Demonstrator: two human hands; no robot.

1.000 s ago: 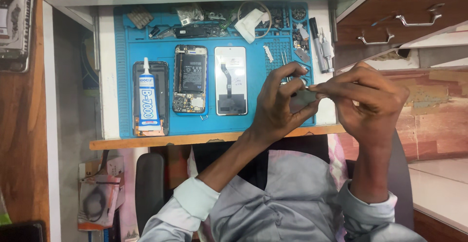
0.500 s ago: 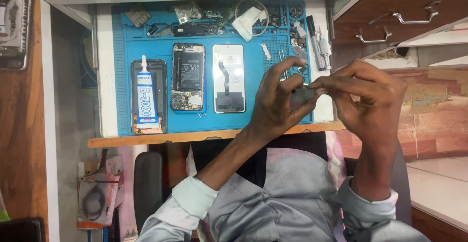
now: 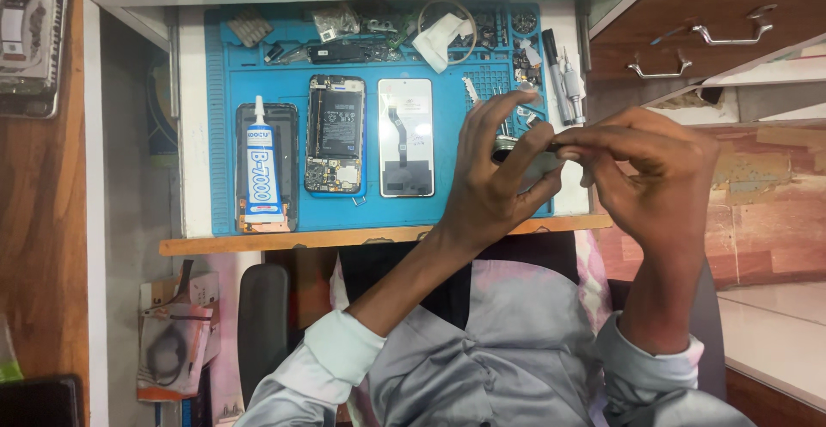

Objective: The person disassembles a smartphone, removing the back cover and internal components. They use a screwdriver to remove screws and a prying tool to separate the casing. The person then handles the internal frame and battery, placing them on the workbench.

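both hands, left hand [image 3: 490, 188] and right hand [image 3: 656, 178], pinched a small dark metal part [image 3: 523, 153] together above the front right corner of the bench's blue rubber mat [image 3: 297, 49], near an opened phone body [image 3: 335, 134].

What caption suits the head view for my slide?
Both hands, left hand and right hand, pinch a small grey part above a blue repair mat holding an opened phone.

Small dark-and-grey flat part [image 3: 527, 153] was pinched between fingers of both hands, mostly hidden, held level just above the blue mat's [image 3: 456, 208] front right corner; exact kind unclear.
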